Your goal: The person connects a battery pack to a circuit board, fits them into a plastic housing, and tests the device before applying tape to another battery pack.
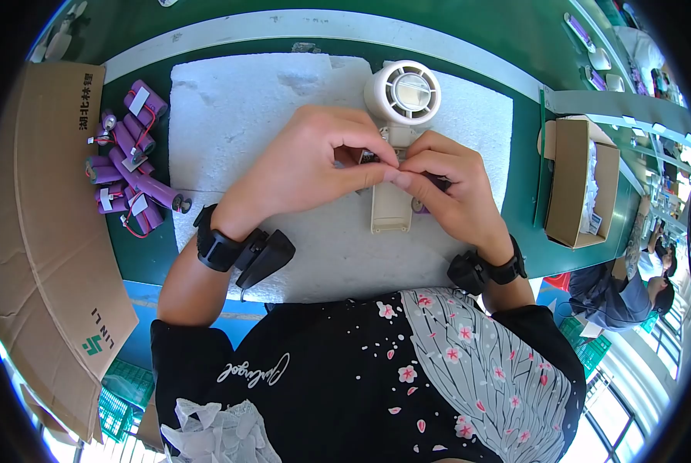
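Note:
A cream handheld fan (413,94) with a round grille lies on the white foam sheet, its head away from me. Its handle casing (391,212) is uncovered and extends toward me beneath my hands. My left hand (315,163) and my right hand (449,185) meet over the handle, thumbs and forefingers pinched together. Whatever sits between those fingertips is too small and hidden to make out. Part of a purple battery cell (419,206) shows beneath my right hand, beside the casing; I cannot tell whether that hand holds it.
Several purple battery cells (133,166) with red wires and white tags are piled left of the foam sheet (237,100). A large cardboard sheet (48,231) stands at far left. An open cardboard box (565,185) is on the right. Further right, another person (619,297) sits.

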Demonstrator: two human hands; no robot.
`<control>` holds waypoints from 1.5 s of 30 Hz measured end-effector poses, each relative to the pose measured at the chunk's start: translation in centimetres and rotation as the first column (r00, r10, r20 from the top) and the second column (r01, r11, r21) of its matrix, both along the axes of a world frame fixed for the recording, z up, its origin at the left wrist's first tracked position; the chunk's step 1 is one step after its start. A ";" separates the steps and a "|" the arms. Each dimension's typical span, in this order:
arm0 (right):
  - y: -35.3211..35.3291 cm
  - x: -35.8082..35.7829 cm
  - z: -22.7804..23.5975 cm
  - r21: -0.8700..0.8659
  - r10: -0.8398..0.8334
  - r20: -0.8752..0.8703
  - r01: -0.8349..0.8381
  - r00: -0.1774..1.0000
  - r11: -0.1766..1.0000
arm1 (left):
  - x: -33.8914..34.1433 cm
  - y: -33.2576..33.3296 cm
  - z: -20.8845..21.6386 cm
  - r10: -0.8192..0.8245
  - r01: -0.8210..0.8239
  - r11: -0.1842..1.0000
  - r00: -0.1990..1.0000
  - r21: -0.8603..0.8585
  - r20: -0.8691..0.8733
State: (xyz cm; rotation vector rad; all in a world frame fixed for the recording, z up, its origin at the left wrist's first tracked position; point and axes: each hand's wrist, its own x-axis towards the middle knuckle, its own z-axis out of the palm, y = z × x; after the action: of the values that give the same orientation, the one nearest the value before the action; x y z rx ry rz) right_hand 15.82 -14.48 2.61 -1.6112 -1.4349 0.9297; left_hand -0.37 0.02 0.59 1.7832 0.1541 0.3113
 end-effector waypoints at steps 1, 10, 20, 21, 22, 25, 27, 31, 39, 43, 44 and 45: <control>0.0 -0.1 0.1 0.013 -0.007 0.027 0.006 1.000 1.000 | 0.0 -0.1 0.0 0.012 -0.012 1.000 1.000 -0.015 -0.017; -0.4 -0.4 -0.4 0.126 -0.108 0.205 0.084 0.973 0.989 | 0.0 -0.2 -0.5 0.084 -0.089 0.995 0.992 -0.052 -0.094; -0.1 -0.2 -0.4 0.053 -0.145 0.092 0.141 0.985 0.989 | -0.1 0.4 0.5 0.009 -0.009 1.000 0.997 -0.003 -0.073; 0.0 -0.2 -0.5 0.064 -0.134 0.088 0.129 0.987 0.990 | -0.2 0.4 0.4 -0.011 0.002 0.995 0.996 -0.102 -0.084; 0.0 -0.1 -0.6 0.075 -0.123 0.084 0.117 0.989 0.990 | -0.2 0.5 0.2 -0.032 0.013 0.980 0.995 -0.199 -0.092; -0.1 -0.1 -0.4 0.073 -0.105 0.076 0.100 0.992 0.992 | -0.2 0.6 0.2 -0.062 0.031 0.949 0.994 -0.315 -0.091; -0.1 -0.1 -0.4 0.043 -0.091 0.064 0.088 0.994 0.995 | -0.2 0.7 0.2 -0.078 0.045 0.933 0.994 -0.358 -0.079; 0.0 -0.2 -0.3 0.047 -0.080 0.078 0.077 0.994 0.996 | -0.2 0.7 0.6 -0.062 0.009 0.920 0.990 -0.391 -0.123; -0.1 -0.1 -0.9 0.005 -0.087 -0.014 0.087 0.996 0.996 | -0.1 0.6 0.8 0.017 -0.058 0.950 0.991 -0.307 -0.133; -0.1 -0.1 -0.8 -0.016 -0.100 -0.097 0.098 0.990 0.995 | -0.2 0.7 0.5 0.025 -0.045 0.981 0.994 -0.190 -0.106; -0.1 0.0 -0.7 -0.016 -0.100 -0.097 0.099 0.990 0.995 | -0.1 0.6 0.4 0.024 -0.044 0.981 0.994 -0.190 -0.107; -0.1 0.0 -0.7 -0.019 -0.096 -0.096 0.094 0.991 0.995 | -0.1 0.6 0.3 0.027 -0.041 0.986 0.996 -0.165 -0.086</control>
State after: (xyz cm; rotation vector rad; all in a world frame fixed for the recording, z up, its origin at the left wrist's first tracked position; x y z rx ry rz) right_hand 15.85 -14.56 1.90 -1.6083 -1.2772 0.9518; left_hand -0.50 0.62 0.91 1.6300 0.2631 0.2415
